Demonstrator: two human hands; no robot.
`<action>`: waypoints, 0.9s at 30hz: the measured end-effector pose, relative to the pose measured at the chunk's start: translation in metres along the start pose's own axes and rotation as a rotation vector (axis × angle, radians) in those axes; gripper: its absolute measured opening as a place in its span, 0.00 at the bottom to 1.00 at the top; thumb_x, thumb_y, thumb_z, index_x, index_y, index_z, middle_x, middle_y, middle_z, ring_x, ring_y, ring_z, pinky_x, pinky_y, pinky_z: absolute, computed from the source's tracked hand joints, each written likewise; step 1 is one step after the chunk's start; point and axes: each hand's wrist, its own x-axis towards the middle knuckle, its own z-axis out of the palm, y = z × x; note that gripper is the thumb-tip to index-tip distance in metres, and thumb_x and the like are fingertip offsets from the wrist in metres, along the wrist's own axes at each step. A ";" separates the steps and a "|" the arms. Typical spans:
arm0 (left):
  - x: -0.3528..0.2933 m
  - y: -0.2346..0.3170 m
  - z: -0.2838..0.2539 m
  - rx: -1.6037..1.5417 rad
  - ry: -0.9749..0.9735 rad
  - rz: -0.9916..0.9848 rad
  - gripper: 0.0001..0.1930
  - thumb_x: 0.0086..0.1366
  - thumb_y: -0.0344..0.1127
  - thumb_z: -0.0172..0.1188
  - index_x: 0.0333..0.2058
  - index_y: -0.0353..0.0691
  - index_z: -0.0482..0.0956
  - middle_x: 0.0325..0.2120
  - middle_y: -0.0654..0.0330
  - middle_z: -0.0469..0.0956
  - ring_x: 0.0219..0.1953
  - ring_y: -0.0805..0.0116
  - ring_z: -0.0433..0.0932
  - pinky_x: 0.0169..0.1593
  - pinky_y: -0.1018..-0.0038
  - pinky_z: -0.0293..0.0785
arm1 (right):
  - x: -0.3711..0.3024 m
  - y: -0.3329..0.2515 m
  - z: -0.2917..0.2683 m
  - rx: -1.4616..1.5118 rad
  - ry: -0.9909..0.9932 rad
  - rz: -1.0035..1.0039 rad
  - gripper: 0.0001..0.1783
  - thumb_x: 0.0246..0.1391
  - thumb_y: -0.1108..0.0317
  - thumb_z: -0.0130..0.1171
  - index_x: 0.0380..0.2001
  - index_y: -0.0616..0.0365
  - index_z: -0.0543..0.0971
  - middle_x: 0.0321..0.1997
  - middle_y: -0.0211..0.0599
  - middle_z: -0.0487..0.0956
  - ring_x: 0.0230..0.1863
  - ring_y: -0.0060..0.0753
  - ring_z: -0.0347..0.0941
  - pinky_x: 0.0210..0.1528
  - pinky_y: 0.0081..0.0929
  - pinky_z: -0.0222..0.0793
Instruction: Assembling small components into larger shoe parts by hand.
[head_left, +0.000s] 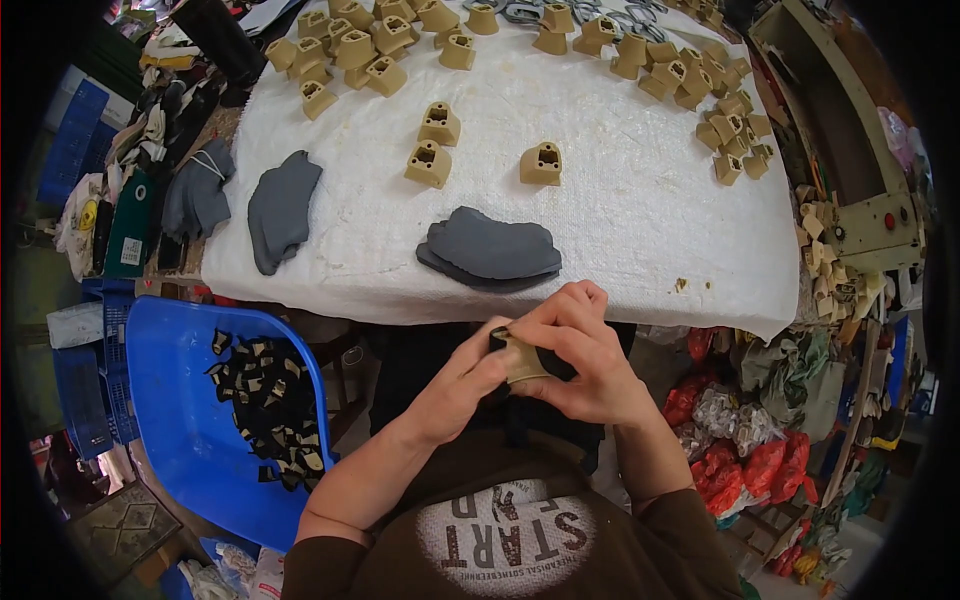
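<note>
A tan shoe heel [523, 362] with dark material along its side is held between both hands, in front of my body at the table's near edge. My left hand [462, 378] grips it from the left, fingers closed. Curled round its upper and right side is my right hand [590, 362], also closed on it. Just beyond the hands lies a stack of dark grey curved pieces [490, 245]. Farther back stand three loose tan heels, one at the right [541, 164] and two at the left [428, 163], their hollowed ends showing.
White woven sheeting [370, 220] covers the table. More tan heels [355, 50] crowd its far side. Grey pieces [283, 212] lie at the left. A blue tub [165, 400] holds many dark-and-tan heels [270, 400]. Red plastic bags [720, 478] and a machine frame [850, 200] flank the right.
</note>
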 end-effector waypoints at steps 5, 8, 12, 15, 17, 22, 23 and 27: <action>-0.011 -0.001 -0.003 0.477 0.240 0.628 0.16 0.65 0.38 0.53 0.46 0.33 0.69 0.38 0.59 0.69 0.40 0.71 0.68 0.44 0.75 0.65 | -0.001 0.006 -0.005 -0.045 0.062 0.031 0.29 0.28 0.67 0.72 0.40 0.56 0.75 0.35 0.28 0.72 0.38 0.31 0.65 0.47 0.35 0.48; -0.013 -0.006 -0.006 0.714 0.239 0.747 0.13 0.63 0.39 0.58 0.38 0.34 0.75 0.32 0.59 0.70 0.35 0.71 0.69 0.38 0.75 0.67 | -0.001 0.004 -0.005 -0.023 0.060 0.031 0.29 0.28 0.67 0.73 0.40 0.56 0.75 0.34 0.29 0.72 0.38 0.32 0.65 0.48 0.35 0.49; -0.004 -0.006 -0.006 0.874 0.259 0.970 0.10 0.57 0.37 0.63 0.32 0.36 0.78 0.25 0.61 0.70 0.27 0.69 0.68 0.30 0.77 0.65 | -0.003 0.003 -0.001 0.079 0.075 0.038 0.28 0.29 0.68 0.72 0.40 0.57 0.75 0.34 0.31 0.71 0.37 0.33 0.66 0.49 0.34 0.50; 0.000 -0.004 -0.003 1.051 0.302 1.131 0.10 0.55 0.36 0.65 0.29 0.37 0.78 0.19 0.62 0.68 0.22 0.67 0.66 0.26 0.76 0.64 | -0.002 0.002 -0.002 0.099 0.050 0.036 0.27 0.30 0.68 0.72 0.39 0.57 0.75 0.34 0.32 0.71 0.37 0.34 0.66 0.50 0.34 0.51; -0.002 -0.004 0.001 1.091 0.325 1.123 0.10 0.53 0.36 0.66 0.28 0.37 0.78 0.17 0.63 0.67 0.20 0.67 0.65 0.24 0.75 0.62 | -0.002 0.001 0.000 0.108 0.032 0.040 0.26 0.31 0.68 0.72 0.39 0.57 0.75 0.34 0.32 0.71 0.37 0.34 0.66 0.50 0.34 0.51; -0.002 -0.002 0.000 1.088 0.294 1.148 0.11 0.49 0.34 0.70 0.26 0.37 0.76 0.13 0.64 0.64 0.16 0.67 0.62 0.19 0.74 0.57 | -0.003 0.000 0.004 0.119 -0.023 0.035 0.26 0.30 0.69 0.71 0.39 0.56 0.76 0.36 0.31 0.72 0.39 0.35 0.66 0.50 0.36 0.50; -0.002 -0.003 0.001 1.012 0.262 1.115 0.12 0.52 0.37 0.68 0.25 0.36 0.76 0.14 0.64 0.64 0.17 0.68 0.62 0.20 0.75 0.58 | -0.003 0.000 0.004 0.053 0.002 0.008 0.26 0.29 0.70 0.70 0.39 0.54 0.76 0.38 0.29 0.72 0.41 0.35 0.66 0.52 0.38 0.50; -0.009 -0.006 0.002 0.684 0.362 0.920 0.29 0.63 0.58 0.51 0.43 0.31 0.72 0.30 0.57 0.71 0.31 0.70 0.67 0.36 0.75 0.64 | -0.004 0.001 -0.003 -0.153 0.083 -0.083 0.27 0.27 0.70 0.68 0.39 0.49 0.76 0.42 0.25 0.73 0.48 0.36 0.65 0.56 0.43 0.47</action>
